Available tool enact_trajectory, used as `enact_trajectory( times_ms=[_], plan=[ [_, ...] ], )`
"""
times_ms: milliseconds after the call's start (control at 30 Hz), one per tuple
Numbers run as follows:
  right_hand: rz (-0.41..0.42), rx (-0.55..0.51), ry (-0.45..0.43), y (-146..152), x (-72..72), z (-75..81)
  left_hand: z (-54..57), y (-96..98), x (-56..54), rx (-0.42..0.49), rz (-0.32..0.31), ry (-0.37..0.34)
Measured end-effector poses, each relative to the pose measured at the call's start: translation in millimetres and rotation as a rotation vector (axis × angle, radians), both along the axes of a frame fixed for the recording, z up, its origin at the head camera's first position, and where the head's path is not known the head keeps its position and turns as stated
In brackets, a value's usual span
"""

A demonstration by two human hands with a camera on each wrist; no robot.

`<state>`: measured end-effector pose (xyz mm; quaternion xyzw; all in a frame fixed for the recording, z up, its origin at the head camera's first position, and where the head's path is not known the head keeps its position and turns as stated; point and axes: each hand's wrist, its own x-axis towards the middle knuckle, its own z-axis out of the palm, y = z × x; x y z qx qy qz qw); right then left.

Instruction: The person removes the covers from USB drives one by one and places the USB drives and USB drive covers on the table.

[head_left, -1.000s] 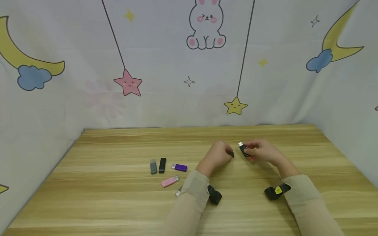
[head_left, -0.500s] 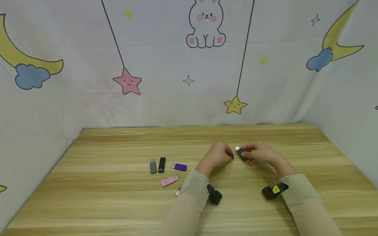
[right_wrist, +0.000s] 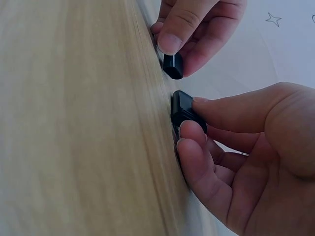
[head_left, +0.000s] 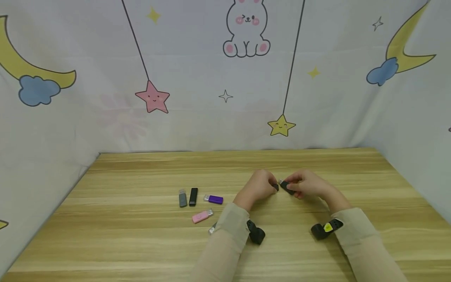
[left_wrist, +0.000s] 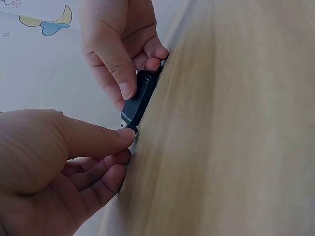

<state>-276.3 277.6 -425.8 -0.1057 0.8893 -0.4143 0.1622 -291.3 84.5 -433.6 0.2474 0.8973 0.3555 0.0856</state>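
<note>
The left hand (head_left: 258,185) pinches what looks like a small black cap (right_wrist: 173,67); the right hand (head_left: 311,185) pinches a black USB stick (head_left: 286,186) close to the table (head_left: 141,246), metal plug (head_left: 280,181) towards the cap, just apart. I would square both pieces up before pressing lightly.
</note>
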Motion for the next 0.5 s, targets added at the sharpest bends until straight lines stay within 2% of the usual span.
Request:
enact_trajectory(
  times_ms=[267,500],
  plan=[
    [-0.008,0.024,0.012,-2.0,1.2,0.3,1.0,0.1,1.1,-0.008,0.002,0.006],
    [-0.038,0.018,-0.024,-2.4,1.1,0.6,0.6,0.5,1.2,-0.022,-0.005,0.006]
  ],
)
